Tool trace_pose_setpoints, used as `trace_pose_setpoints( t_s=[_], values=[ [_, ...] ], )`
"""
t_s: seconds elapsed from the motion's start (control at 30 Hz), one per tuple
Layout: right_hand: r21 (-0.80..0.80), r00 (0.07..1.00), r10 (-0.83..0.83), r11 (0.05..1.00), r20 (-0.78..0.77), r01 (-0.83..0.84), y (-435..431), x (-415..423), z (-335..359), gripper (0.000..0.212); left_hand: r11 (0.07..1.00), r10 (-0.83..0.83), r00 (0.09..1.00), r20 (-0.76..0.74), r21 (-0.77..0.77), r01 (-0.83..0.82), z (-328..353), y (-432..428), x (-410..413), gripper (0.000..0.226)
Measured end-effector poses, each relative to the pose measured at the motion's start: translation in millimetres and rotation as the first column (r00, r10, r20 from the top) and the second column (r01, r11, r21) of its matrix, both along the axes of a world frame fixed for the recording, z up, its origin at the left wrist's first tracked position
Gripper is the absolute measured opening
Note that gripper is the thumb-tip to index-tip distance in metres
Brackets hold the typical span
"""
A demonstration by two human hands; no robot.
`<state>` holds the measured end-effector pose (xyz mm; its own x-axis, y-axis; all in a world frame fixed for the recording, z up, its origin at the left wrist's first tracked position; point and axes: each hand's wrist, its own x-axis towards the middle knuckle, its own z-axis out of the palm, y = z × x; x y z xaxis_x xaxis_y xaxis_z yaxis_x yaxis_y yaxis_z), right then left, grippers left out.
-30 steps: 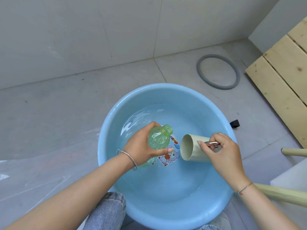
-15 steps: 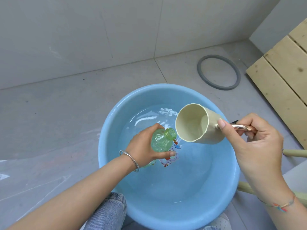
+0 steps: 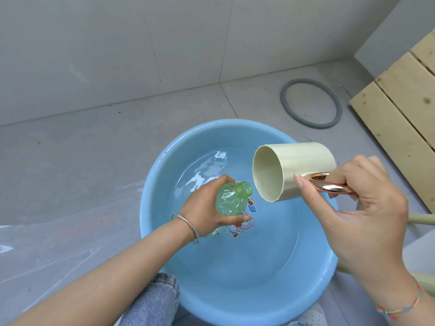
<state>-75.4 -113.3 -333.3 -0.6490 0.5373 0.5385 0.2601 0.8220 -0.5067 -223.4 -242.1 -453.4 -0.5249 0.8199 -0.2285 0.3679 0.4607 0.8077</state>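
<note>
Two mouths of very different width are the trouble in the head view: the cup (image 3: 294, 170) has a wide rim, the bottle (image 3: 231, 201) a narrow neck. If I tip the cup fast, I judge most of what it holds would miss the neck, run over my fingers and fall back into the basin (image 3: 144, 208); whether it holds water at all I cannot see. It hangs near the basin's right rim, so a careless swing could splash the floor (image 3: 94, 149). The bottle looks thin, so a hard squeeze could buckle it, and wet plastic could slide in my grip. My left hand (image 3: 204, 208) wraps round the bottle's shoulder, thumb on the near side, holding it tilted above the water (image 3: 207, 168) with the open neck pointing up and right; whether its base dips in I cannot tell. My right hand (image 3: 367, 208) grips the cup by its copper handle (image 3: 329, 188), thumb laid forward against the wall, fingers curled round the handle. The cup lies almost on its side, mouth facing left, just right of and above the neck, not touching it. My left forearm stretches from the lower left, a bangle (image 3: 188, 225) at the wrist.
</note>
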Motion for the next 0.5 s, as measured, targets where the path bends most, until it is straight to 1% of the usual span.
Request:
trace_pose_setpoints(
  t_s=[0.2, 0.37, 0.5],
  values=[
    [0.124, 0.999, 0.044, 0.991, 0.012, -0.045, -3.3, -2.7, 2.8, 0.035, 1.0, 0.005, 1.0, 0.005, -0.001, -0.005, -0.3, 0.2, 0.0, 0.069],
    [0.211, 0.996, 0.08, 0.974, 0.028, -0.084, -7.0, -3.5, 5.1, 0.033, 1.0, 0.001, 1.0, -0.003, -0.005, -0.001, -1.5, -0.2, -0.6, 0.065],
    [0.267, 0.995, 0.094, 0.958, 0.039, -0.101, -9.2, -4.8, 6.9, 0.033, 1.0, 0.003, 1.0, -0.004, -0.006, -0.003, -1.0, -0.4, -0.3, 0.075]
  ],
)
